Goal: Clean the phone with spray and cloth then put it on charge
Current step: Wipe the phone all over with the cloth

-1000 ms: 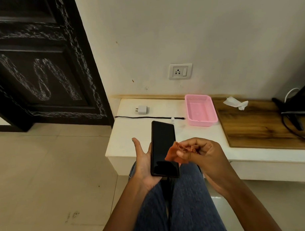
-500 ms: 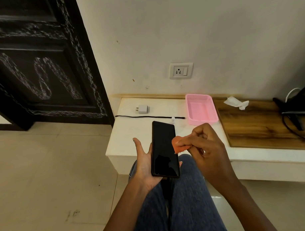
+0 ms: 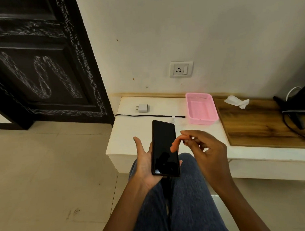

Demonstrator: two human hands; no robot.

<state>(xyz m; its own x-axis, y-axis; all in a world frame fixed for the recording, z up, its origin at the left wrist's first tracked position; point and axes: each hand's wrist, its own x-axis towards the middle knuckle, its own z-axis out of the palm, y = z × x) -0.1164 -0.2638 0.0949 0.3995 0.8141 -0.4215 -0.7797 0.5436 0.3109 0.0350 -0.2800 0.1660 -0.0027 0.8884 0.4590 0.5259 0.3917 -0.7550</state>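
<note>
While the left hand cradles the phone from below, fingers loosely curled round its edges and thumb lifted clear, the screen faces up, dark, over the person's knees. Right hand is pinched shut on a small orange cloth; the cloth dangles from the fingertips beside the phone's right edge, and whether it touches the glass is hard to say, since that part is blurred.

Step in hand, as judged: the wiping stage. No wet sheen is visible on the screen, so whether spray has gone on cannot be confirmed. Next move likely calls for laying the cloth flat on the glass and stroking along it, the left hand bracing underneath so the phone does not slide off the palm.

Count on the low white surface:
- one white charger plug, lying loose, not in the socket
- one black cable, stretched straight, unattached to the plug
- one small white-capped bottle, probably the spray, half hidden behind the phone's top edge
- one pink basket
- one crumpled white tissue, on the wooden board

One wall socket above. Charging is not yet begun.
</note>
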